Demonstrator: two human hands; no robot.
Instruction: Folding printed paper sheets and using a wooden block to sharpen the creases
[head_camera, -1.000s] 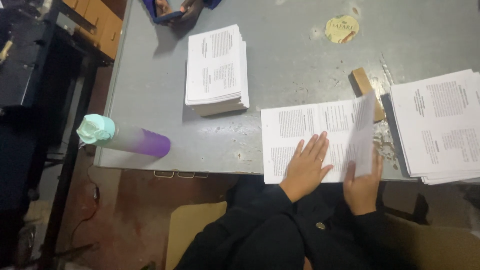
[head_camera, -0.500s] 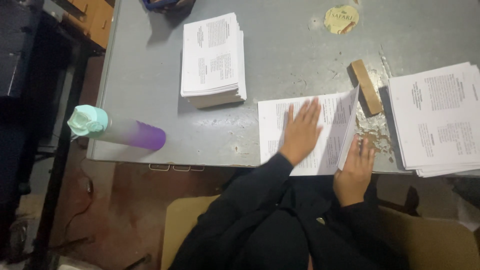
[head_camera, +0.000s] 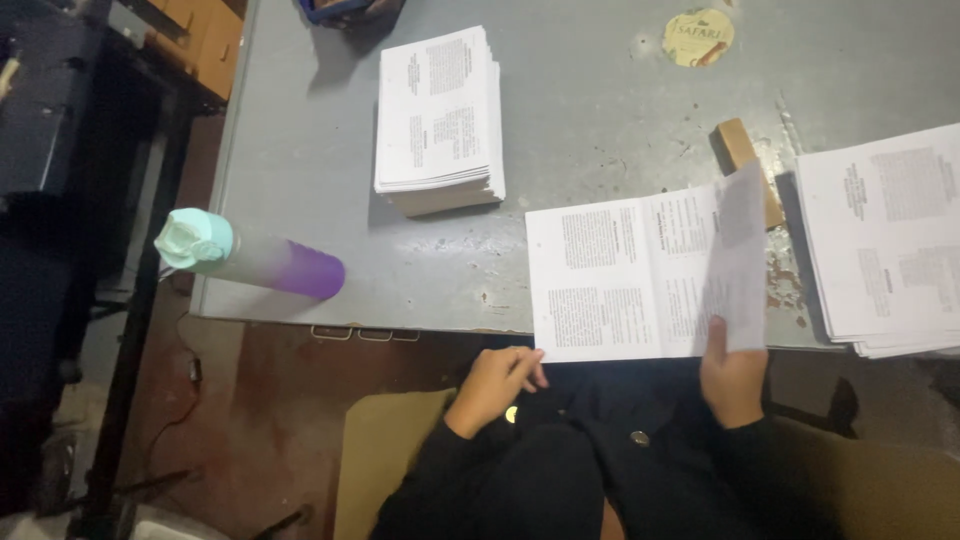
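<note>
At the near table edge, roughly 5 o'clock in the head view, the printed sheet (head_camera: 640, 280) lies flat on the grey table (head_camera: 300, 200), its bottom edge just over the rim. Right hand (head_camera: 733, 375) pinches the sheet's lower right corner, thumb on top, with the right-hand panel lifted and curling over leftward. Left hand (head_camera: 497, 378) is off the paper, loosely curled just below the table edge at 6 o'clock, holding nothing.

Step in hand, as I read it: mid-fold. The next move calls for laying the lifted flap square onto the flat part, edges aligned, then pressing the crease.

Folded stack (head_camera: 440, 115) sits at 11 o'clock, flat unfolded stack (head_camera: 885, 240) at 3 o'clock, wooden block (head_camera: 745, 160) between sheet and that stack.
</note>
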